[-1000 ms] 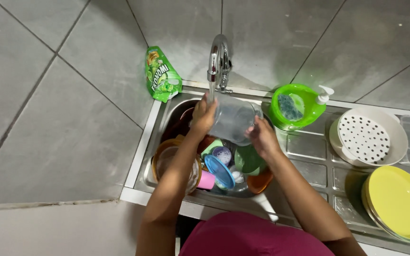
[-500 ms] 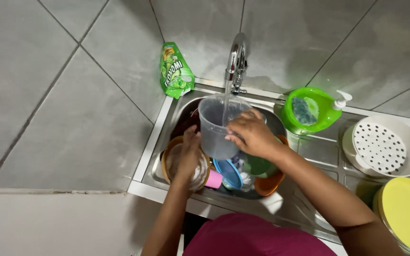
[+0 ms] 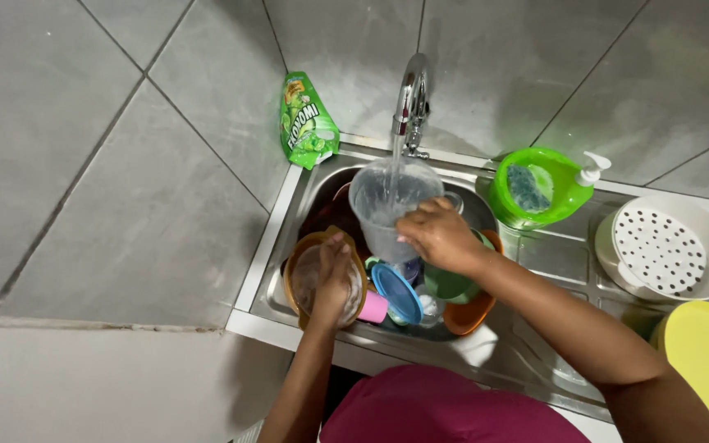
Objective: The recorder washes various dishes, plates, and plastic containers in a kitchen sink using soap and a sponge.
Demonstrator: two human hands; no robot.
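Right fingers point(image 3: 420, 223) clamped over the rim of a clear plastic jug point(image 3: 387, 205), right hand point(image 3: 441, 238) knuckles up, forearm slanting back toward the body. Jug held upright under the tap point(image 3: 412, 102), water running into it, above the sink point(image 3: 289, 238). Left fingers point(image 3: 340, 246) curled together, pressed on a clear lid inside an orange bowl point(image 3: 297, 271), left hand point(image 3: 331, 283) palm down, left of the jug. Blue lid point(image 3: 395, 294) and pink cup point(image 3: 372, 307) below the jug. Green sponge holder point(image 3: 535, 187) right of the tap.

Clear plastic jug point(image 3: 387, 205), wet and glossy, under a shiny chrome tap point(image 3: 412, 98). Brushed steel sink point(image 3: 272, 254), matt grey wall tiles point(image 3: 125, 164), glossy green plastic pouch point(image 3: 305, 119).
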